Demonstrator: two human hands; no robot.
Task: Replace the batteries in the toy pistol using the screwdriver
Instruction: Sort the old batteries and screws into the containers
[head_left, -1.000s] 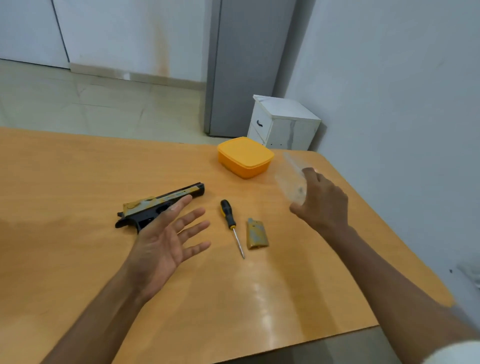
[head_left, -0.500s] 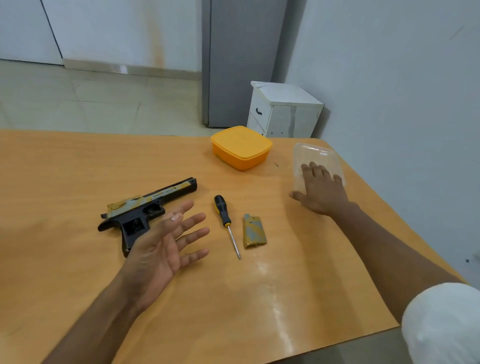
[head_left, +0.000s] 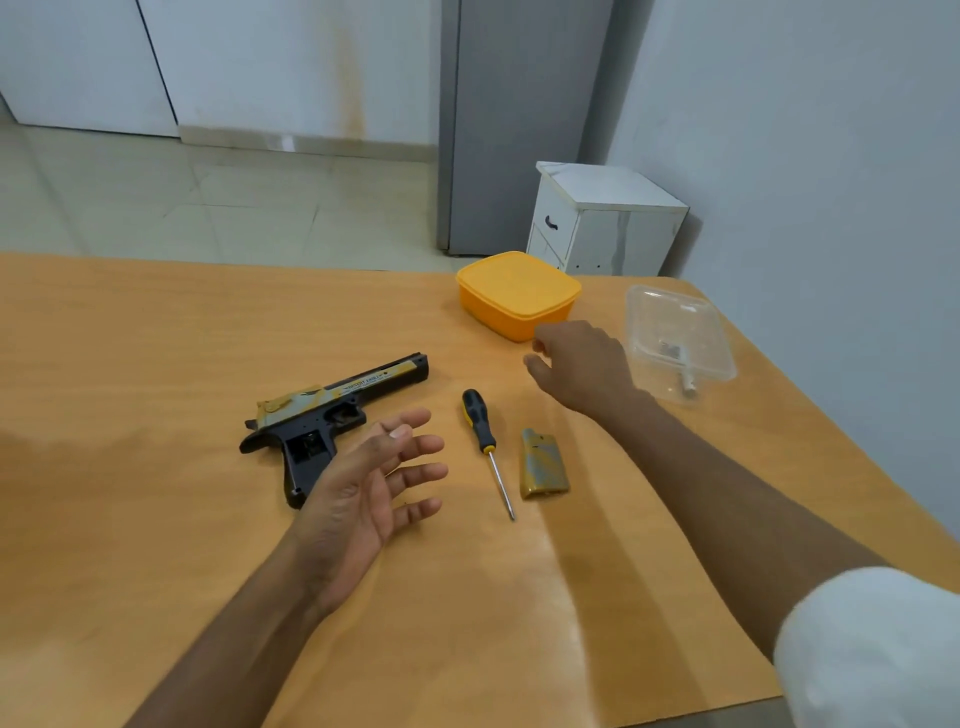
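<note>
The black and gold toy pistol (head_left: 332, 415) lies on its side on the wooden table (head_left: 156, 364), its grip compartment uncovered. To its right lie the black-and-yellow screwdriver (head_left: 485, 447) and the gold battery cover (head_left: 543, 465). My left hand (head_left: 374, 488) hovers palm up with spread fingers beside the pistol's grip, holding nothing. My right hand (head_left: 582, 364) hangs above the table between the yellow box (head_left: 517, 293) and the clear plastic lid (head_left: 678, 338), fingers loosely curled and empty. Small metal parts lie in the clear lid.
The yellow lidded box stands at the table's far side. A white bedside cabinet (head_left: 602, 218) and a grey fridge (head_left: 519, 119) stand beyond the table. The wall runs close along the table's right edge.
My right hand set the clear lid down at the table's right side, let go of it and drew back to the left. My left hand stayed beside the pistol.
</note>
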